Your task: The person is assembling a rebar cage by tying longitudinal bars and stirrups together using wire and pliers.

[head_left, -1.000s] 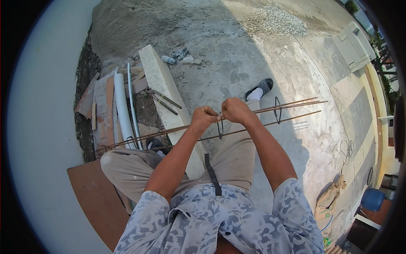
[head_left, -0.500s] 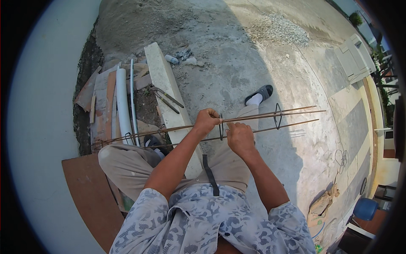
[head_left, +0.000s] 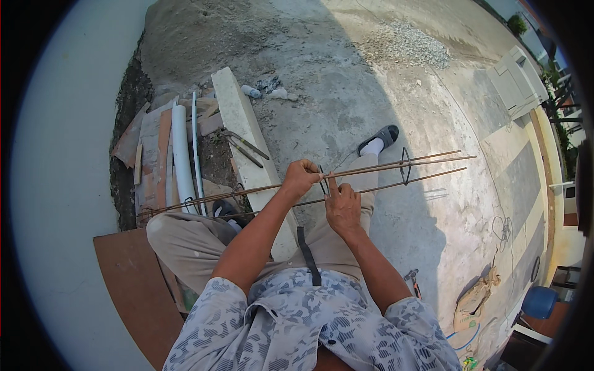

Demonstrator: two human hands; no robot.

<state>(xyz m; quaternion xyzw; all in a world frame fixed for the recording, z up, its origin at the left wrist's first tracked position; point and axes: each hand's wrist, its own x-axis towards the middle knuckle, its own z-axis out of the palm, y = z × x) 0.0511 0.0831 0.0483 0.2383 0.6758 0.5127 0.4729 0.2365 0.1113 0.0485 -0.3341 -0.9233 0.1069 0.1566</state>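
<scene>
A long cage of thin rusty steel rods (head_left: 427, 160) lies across my thighs, with square wire stirrups around the rods. My left hand (head_left: 302, 177) is closed, its thumb and fingers pinching the upper rods beside the middle stirrup (head_left: 322, 178). Just right of that stirrup, my right hand (head_left: 344, 209) points its index finger up against the rods, while its other fingers curl in. What they hold is hidden. A thin wire (head_left: 344, 162) seems to stick out above the rods between my hands. Another stirrup (head_left: 405, 166) stands near the right ends.
Long-handled cutters (head_left: 246, 148) rest against a pale concrete beam (head_left: 238, 102) at left. Beyond are a white pipe (head_left: 180, 148) and wood scraps. A red-handled tool (head_left: 414, 284) lies right of my forearm. Gravel (head_left: 411, 44) is heaped far ahead; a torn paper bag (head_left: 473, 300) lies right.
My right hand has shifted slightly left and lower, its index finger now extended up to the rods. The middle stirrup looks more tilted. My left hand keeps its pinch.
</scene>
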